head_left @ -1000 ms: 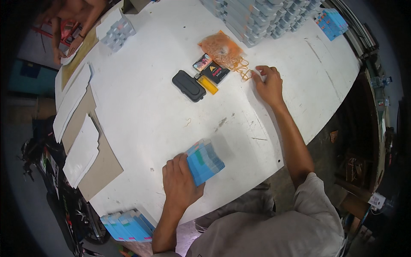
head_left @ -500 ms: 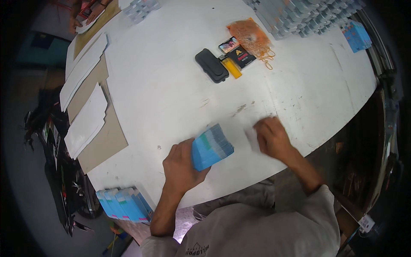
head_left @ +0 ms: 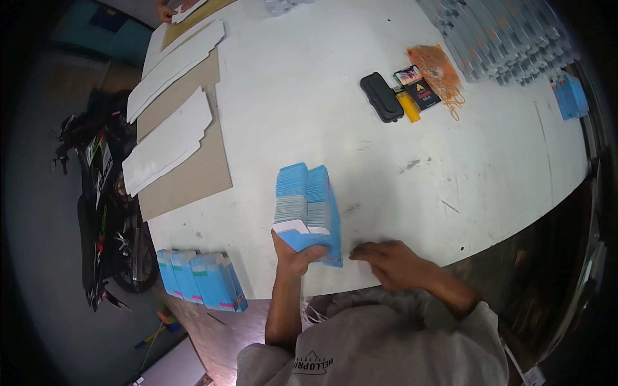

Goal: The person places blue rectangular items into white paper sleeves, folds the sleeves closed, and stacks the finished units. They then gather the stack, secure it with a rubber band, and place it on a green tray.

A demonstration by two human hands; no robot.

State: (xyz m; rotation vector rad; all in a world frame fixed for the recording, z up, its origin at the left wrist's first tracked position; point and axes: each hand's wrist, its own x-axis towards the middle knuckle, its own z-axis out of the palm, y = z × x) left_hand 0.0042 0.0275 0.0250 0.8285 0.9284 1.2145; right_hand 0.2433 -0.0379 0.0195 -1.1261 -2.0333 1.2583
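Observation:
My left hand [head_left: 297, 258] is wrapped round a thick bundle of blue and white folded cards [head_left: 300, 204] over the near part of the table. The bundle's many thin edges now face up, in two rows side by side, with a white flap at the near end. My thumb presses on the blue near face. Just right of the bundle, a little apart from it, my right hand [head_left: 389, 264] hovers near the table edge, palm down. Its fingers reach leftward and I see nothing in them.
More blue bundles [head_left: 201, 278] stand at the table's near left corner. White sheets [head_left: 168, 143] on brown board [head_left: 187, 183] line the left side. A black case [head_left: 381, 96], a yellow lighter [head_left: 408, 107], an orange bag of rubber bands [head_left: 435, 69] and stacked grey pieces [head_left: 499, 42] lie farther off.
My left hand has turned the bundle so its edges face up. My right hand has moved closer to the bundle and nearer me. The whole view has swung to the left.

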